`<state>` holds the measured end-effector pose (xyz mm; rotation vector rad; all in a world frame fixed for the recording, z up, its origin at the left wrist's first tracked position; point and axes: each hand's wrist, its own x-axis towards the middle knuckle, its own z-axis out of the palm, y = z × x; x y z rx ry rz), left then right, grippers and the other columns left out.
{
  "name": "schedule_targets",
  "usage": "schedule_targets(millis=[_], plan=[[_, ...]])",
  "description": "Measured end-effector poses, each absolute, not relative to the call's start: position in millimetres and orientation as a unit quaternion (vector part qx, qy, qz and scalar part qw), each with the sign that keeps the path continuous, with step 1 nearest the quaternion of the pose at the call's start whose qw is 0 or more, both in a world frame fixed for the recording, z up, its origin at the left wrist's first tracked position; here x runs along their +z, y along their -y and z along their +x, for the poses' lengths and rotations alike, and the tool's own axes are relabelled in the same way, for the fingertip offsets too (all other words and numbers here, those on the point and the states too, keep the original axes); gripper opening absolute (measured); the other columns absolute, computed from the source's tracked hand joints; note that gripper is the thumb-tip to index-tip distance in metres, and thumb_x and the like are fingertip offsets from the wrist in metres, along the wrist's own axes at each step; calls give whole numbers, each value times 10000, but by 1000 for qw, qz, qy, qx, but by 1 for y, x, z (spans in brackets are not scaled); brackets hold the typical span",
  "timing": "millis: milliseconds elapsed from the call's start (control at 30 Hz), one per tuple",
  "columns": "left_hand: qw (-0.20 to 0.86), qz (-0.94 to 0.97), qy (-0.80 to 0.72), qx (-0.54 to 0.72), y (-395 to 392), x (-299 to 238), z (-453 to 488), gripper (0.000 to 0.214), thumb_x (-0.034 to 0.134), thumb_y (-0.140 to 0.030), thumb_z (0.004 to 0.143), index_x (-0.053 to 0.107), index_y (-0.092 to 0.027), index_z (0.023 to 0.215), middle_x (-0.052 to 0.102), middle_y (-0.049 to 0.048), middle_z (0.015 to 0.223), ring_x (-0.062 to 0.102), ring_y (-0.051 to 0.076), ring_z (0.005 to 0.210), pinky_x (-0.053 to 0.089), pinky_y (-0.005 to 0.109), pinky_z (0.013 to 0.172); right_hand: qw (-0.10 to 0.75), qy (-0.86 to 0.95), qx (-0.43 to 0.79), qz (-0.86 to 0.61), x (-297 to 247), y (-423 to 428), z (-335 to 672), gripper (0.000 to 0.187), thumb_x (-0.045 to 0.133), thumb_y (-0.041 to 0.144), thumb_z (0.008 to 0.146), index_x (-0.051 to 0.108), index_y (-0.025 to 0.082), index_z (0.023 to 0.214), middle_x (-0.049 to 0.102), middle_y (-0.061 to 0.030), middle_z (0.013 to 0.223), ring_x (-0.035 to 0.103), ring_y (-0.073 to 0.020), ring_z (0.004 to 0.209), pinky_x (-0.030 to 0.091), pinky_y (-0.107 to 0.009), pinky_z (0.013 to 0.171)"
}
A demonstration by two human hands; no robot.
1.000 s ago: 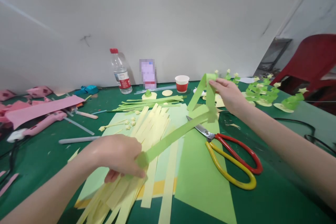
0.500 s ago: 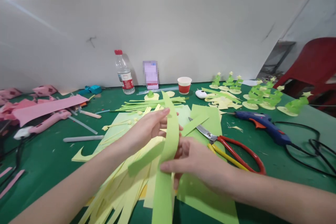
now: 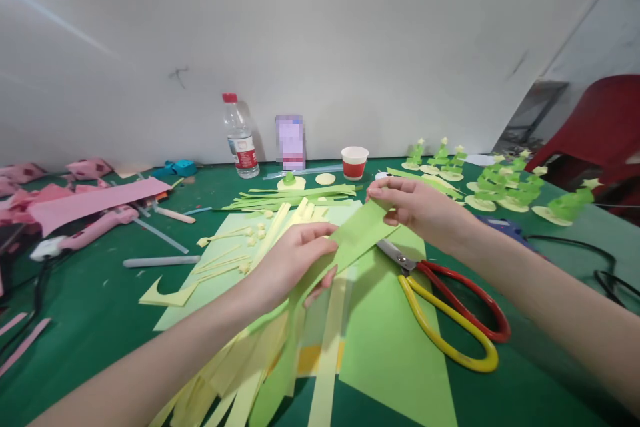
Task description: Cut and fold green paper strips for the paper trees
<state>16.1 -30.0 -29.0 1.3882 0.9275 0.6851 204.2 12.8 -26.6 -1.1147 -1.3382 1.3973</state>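
A long green paper strip (image 3: 361, 230) runs slantwise between my hands. My left hand (image 3: 300, 257) grips its middle, thumb on top and fingers underneath, and the strip's lower part hangs toward the front edge. At the upper end my right hand (image 3: 407, 200) pinches the paper between thumb and fingers. Beneath lie pale yellow paper strips (image 3: 250, 367) and a larger green paper sheet (image 3: 395, 360). Scissors (image 3: 407, 263) with one red and one yellow handle rest on that sheet, their blade tips hidden behind the held strip.
Behind are a water bottle (image 3: 243, 140), a phone (image 3: 291, 140) and a paper cup (image 3: 355, 163). Small green paper trees (image 3: 510, 183) stand at the right, near a partly hidden blue glue gun (image 3: 505, 225). Pink paper pieces (image 3: 100, 200) and a pink glue gun (image 3: 95, 230) lie left.
The strip has turned from nearly upright to a slant. My right hand has moved up and right to its far end; my left hand has shifted slightly down along it.
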Motion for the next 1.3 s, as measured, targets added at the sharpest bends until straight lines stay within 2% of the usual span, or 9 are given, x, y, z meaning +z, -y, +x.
schedule_targets(millis=[200, 333, 433, 533, 633, 767, 867, 1100, 1300], plan=[[444, 731, -400, 330, 31, -33, 12, 333, 380, -376, 826, 615, -162, 727, 550, -10, 529, 533, 128, 512, 423, 223, 494, 446, 580, 517, -444, -15, 1, 206, 129, 756, 243, 562, 661, 179, 621, 445, 68, 470, 288, -11, 389, 210, -164, 365], [444, 755, -386, 288, 34, -27, 15, 241, 471, -339, 821, 647, -177, 857, 667, 26, 861, 601, 173, 800, 451, 241, 673, 412, 662, 476, -407, -10, 18, 196, 47, 715, 208, 605, 675, 195, 625, 563, 39, 547, 405, -28, 416, 307, -157, 373], [422, 769, -385, 287, 40, -24, 20, 227, 454, -266, 839, 665, -183, 842, 685, 10, 764, 606, 151, 687, 430, 217, 608, 383, 721, 431, -384, -6, 26, 193, 47, 672, 238, 662, 671, 199, 688, 600, 29, 630, 459, -44, 446, 382, -172, 403], [300, 795, -416, 325, 44, -24, 20, 239, 468, -226, 823, 693, -192, 751, 683, 12, 661, 554, 140, 527, 362, 224, 492, 361, 741, 410, -391, -1, 28, 196, 130, 670, 264, 658, 665, 205, 773, 637, 8, 745, 544, -87, 564, 456, -202, 486], [232, 795, -412, 379, 44, -25, 17, 156, 559, -207, 761, 714, -228, 757, 689, 12, 654, 553, 153, 514, 373, 238, 508, 361, 761, 368, -393, 4, 27, 200, 62, 632, 239, 667, 669, 206, 705, 650, -2, 717, 575, -124, 633, 470, -233, 531], [396, 733, -379, 403, 44, -23, 16, 216, 518, -314, 828, 698, -258, 933, 703, 11, 920, 626, 182, 821, 451, 238, 733, 362, 805, 316, -349, 9, 29, 205, 99, 594, 211, 711, 677, 232, 659, 652, 19, 660, 574, -112, 631, 456, -242, 601], [540, 668, -324, 397, 43, -20, 19, 260, 466, -369, 867, 664, -289, 1016, 675, -22, 1036, 583, 152, 1006, 408, 220, 886, 365, 806, 345, -313, 11, 31, 209, 95, 603, 213, 737, 683, 246, 699, 637, 22, 756, 570, -106, 716, 461, -226, 643], [603, 644, -274, 383, 39, -5, 32, 204, 590, -352, 797, 708, -234, 914, 723, -12, 831, 636, 140, 888, 444, 212, 841, 390, 791, 361, -304, 14, 34, 211, 129, 581, 203, 761, 690, 261, 725, 539, -23, 866, 515, -150, 872, 459, -228, 639], [641, 601, -265, 396, 41, 2, 38, 73, 673, -234, 729, 730, -224, 774, 725, -35, 720, 656, 125, 792, 478, 193, 775, 450, 755, 324, -351, 18, 44, 203, 68, 630, 207, 676, 668, 252, 644, 552, -11, 811, 522, -141, 766, 424, -239, 592]])
